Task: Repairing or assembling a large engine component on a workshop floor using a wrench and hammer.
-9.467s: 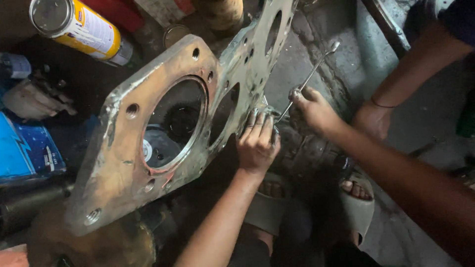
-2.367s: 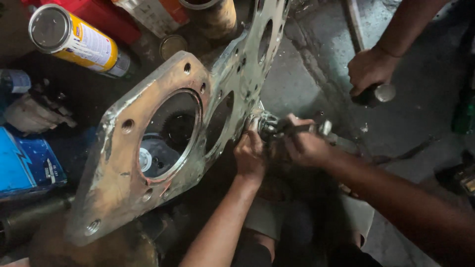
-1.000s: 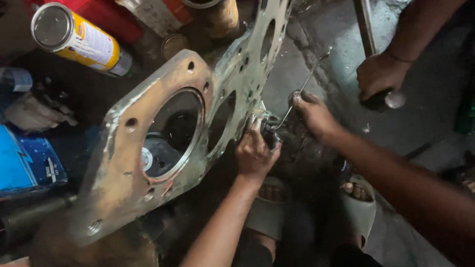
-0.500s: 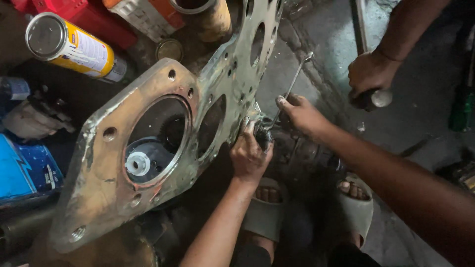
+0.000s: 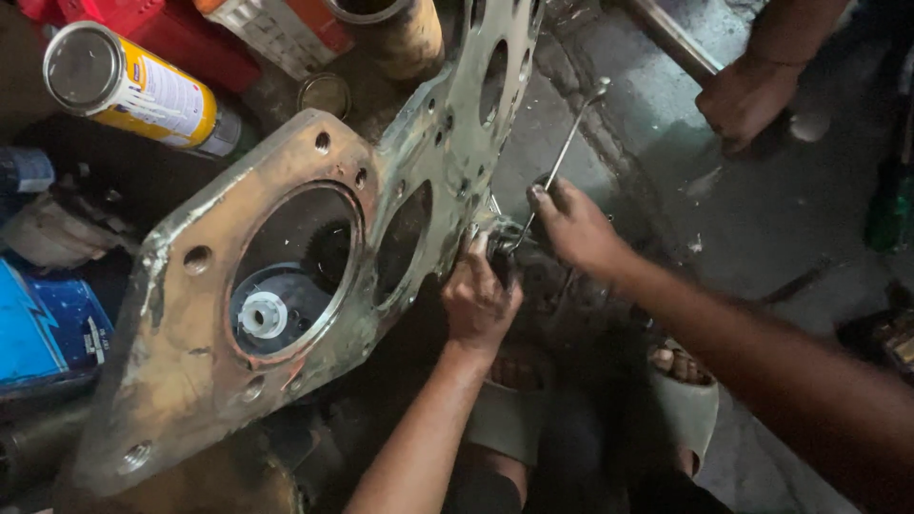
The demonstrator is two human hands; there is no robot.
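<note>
Working a small dark part at the gasket plate edge: left hand grip closed on it, right hand at 2 o'clock holding thin wrench. Step looks mid-turn; wrench likely needs steady seating.

Left hand: was flat with fingers spread on the gasket edge; now closed around a small dark part at that edge.
Right hand: gripped the part beside the left hand a moment back; now holds the thin rod low down.
Other person's hand: came in at far right, now resting on the floor.
Gasket: shifted slightly rightward in view.
</note>
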